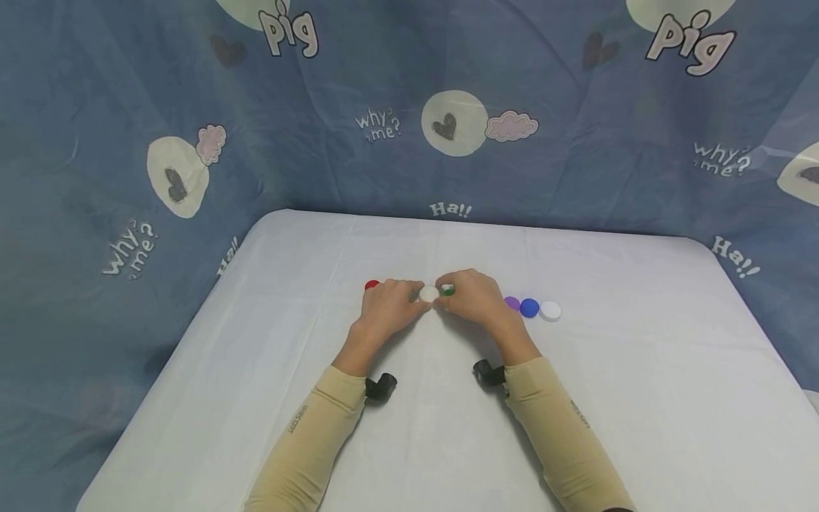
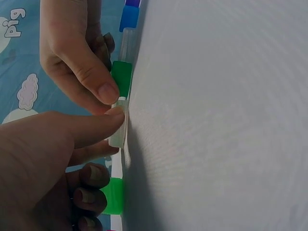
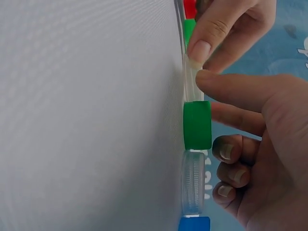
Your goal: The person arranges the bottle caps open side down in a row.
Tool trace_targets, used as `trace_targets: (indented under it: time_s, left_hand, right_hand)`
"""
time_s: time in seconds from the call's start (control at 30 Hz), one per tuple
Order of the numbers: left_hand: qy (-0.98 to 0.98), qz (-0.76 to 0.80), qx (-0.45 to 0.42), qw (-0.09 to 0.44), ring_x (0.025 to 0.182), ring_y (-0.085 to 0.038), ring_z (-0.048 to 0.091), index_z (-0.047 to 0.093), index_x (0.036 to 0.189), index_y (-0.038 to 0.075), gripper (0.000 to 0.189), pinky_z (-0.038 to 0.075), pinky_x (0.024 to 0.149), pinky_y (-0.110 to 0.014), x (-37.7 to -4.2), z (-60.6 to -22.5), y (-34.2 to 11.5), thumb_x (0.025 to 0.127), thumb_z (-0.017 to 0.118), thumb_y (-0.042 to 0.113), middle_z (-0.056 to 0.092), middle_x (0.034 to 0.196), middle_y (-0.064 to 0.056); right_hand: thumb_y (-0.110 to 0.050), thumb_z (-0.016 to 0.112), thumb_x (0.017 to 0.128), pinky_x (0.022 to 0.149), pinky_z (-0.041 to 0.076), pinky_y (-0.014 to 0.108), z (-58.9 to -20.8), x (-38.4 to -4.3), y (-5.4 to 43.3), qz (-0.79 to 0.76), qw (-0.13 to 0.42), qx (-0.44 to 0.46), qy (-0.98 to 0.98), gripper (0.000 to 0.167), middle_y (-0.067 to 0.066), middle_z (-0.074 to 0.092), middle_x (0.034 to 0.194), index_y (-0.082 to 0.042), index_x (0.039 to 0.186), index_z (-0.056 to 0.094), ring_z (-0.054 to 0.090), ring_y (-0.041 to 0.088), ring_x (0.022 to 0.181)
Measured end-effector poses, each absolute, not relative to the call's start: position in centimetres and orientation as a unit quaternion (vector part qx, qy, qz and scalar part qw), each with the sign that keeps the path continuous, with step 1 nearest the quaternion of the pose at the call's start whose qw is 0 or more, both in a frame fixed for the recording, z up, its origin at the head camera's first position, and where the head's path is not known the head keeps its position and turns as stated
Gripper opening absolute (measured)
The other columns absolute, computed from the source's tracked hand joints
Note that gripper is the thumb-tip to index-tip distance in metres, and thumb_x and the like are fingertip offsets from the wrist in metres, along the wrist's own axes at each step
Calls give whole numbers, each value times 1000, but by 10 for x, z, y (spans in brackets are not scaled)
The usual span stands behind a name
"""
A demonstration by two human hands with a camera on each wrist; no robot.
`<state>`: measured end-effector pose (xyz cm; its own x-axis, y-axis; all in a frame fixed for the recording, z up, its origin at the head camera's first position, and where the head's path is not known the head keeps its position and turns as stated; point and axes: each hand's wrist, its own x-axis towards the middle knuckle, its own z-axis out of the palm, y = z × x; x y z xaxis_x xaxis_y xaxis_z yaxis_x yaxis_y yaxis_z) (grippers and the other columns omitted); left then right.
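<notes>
A whitish translucent ridged bottle cap (image 1: 429, 294) lies in a row of caps on the white table. My left hand (image 1: 392, 307) pinches this cap from the left between thumb and forefinger. From the other side, my right hand (image 1: 475, 296) has its thumb and forefinger at the cap's right edge, its other fingers curled in. Touching or nearly touching the cap on the right is a dark green cap (image 3: 197, 125), partly hidden in the head view. Beyond the left hand are a bright green cap (image 2: 113, 196) and a red cap (image 1: 372, 284).
The row continues to the right with a purple cap (image 1: 511, 303), a blue cap (image 1: 529, 308) and a white cap (image 1: 550, 311). Another clear ridged cap (image 3: 193, 183) stands between dark green and blue in the right wrist view. A printed blue cloth (image 1: 409, 171) hangs behind the table.
</notes>
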<state>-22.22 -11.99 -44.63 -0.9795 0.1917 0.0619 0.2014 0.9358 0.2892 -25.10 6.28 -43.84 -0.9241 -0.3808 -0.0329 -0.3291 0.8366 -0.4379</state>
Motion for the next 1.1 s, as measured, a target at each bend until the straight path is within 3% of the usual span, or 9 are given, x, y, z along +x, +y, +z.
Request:
trace_targets:
  time_s: [0.17, 0.4, 0.5, 0.8, 1.1]
  left_hand:
    - [-982, -160, -99, 25, 84, -18, 65, 68, 129, 24, 47, 44, 56, -29, -222, -446, -121, 89, 70, 47, 74, 117, -3]
    - [-983, -159, -91, 18, 105, -23, 69, 66, 130, 27, 47, 53, 71, -37, -223, -445, -125, 88, 71, 47, 71, 126, 0]
    - [-983, -160, -89, 17, 106, -25, 69, 66, 130, 29, 47, 54, 71, -40, -223, -445, -127, 87, 73, 46, 70, 127, 0]
    - [-982, -172, -77, 18, 111, -29, 68, 66, 130, 31, 48, 56, 78, -47, -221, -444, -138, 86, 72, 49, 70, 128, 1]
    - [-981, -178, -70, 12, 109, -30, 69, 63, 133, 30, 51, 55, 77, -47, -221, -442, -147, 86, 73, 48, 69, 130, -2]
  right_hand:
    - [-37, 72, 88, 94, 52, 46, -438, -253, 61, -222, 64, -191, 954, 40, 2, 71, 125, -21, 125, 69, 66, 22, 107]
    - [-39, 73, 87, 94, 52, 46, -439, -255, 61, -224, 58, -196, 953, 42, 2, 71, 125, -22, 126, 69, 66, 24, 109]
    - [-39, 73, 87, 93, 52, 46, -438, -256, 61, -229, 51, -194, 953, 42, 2, 71, 123, -23, 125, 69, 67, 24, 107]
    - [-39, 71, 88, 76, 50, 38, -433, -253, 52, -236, 62, -209, 947, 43, 1, 75, 100, -21, 128, 68, 58, 17, 78]
    - [-37, 70, 89, 83, 52, 42, -433, -254, 45, -241, 64, -208, 946, 42, 2, 74, 116, -21, 128, 68, 63, 20, 88]
